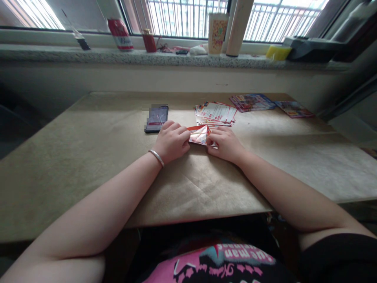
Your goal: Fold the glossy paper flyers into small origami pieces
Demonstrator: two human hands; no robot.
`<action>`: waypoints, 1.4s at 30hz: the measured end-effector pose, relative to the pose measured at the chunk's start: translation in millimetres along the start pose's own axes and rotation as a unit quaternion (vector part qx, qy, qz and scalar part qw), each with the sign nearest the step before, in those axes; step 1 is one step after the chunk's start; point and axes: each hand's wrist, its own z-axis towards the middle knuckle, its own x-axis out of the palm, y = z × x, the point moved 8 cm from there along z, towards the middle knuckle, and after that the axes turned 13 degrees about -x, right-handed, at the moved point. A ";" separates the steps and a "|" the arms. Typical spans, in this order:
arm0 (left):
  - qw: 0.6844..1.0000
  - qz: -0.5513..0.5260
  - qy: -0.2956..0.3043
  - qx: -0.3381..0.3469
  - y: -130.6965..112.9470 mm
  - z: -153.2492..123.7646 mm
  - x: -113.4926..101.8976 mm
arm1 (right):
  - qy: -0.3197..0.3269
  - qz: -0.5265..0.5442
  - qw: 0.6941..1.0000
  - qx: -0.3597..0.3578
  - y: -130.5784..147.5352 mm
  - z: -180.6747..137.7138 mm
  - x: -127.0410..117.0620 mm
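Note:
Between my two hands is a small, shiny orange-and-white packet (pixel 199 135), held just above or on the table. My left hand (pixel 172 142), with a silver bangle at the wrist, is closed on the packet's left end. On the opposite end, the fingers of my right hand (pixel 222 142) pinch its edge. Right behind the packet lies a loose pile of white-and-red printed packets or cards (pixel 216 113). A dark phone (pixel 157 119) rests flat beyond my left hand, its screen lit.
Two stacks of colourful cards, a larger stack (pixel 251 102) and a smaller stack (pixel 293 109), lie at the table's back right. Along the stone windowsill (pixel 176 59) stand a red can (pixel 119 34), a red bottle (pixel 149 40), a patterned cup (pixel 217 33) and a yellow object (pixel 278 52). The table's (pixel 188 188) front edge is near my body.

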 end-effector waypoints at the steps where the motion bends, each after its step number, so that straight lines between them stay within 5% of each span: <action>1: 1.000 -0.001 0.004 -0.004 2.1 -0.2 0.0 | 0.002 0.003 1.000 0.000 -1.1 -0.8 0.0; 24: 0.999 0.023 0.023 -0.005 25.0 -1.5 0.5 | 0.010 0.044 0.999 0.009 -8.9 -6.7 -5.6; 31: 0.998 -0.015 0.028 -0.053 37.9 -3.1 7.7 | 0.027 0.042 0.999 0.013 -11.1 -9.7 -2.4; 42: 0.995 -0.082 0.054 0.017 -10.8 -6.0 3.0 | 0.040 0.078 0.996 -0.006 0.3 -3.9 -0.1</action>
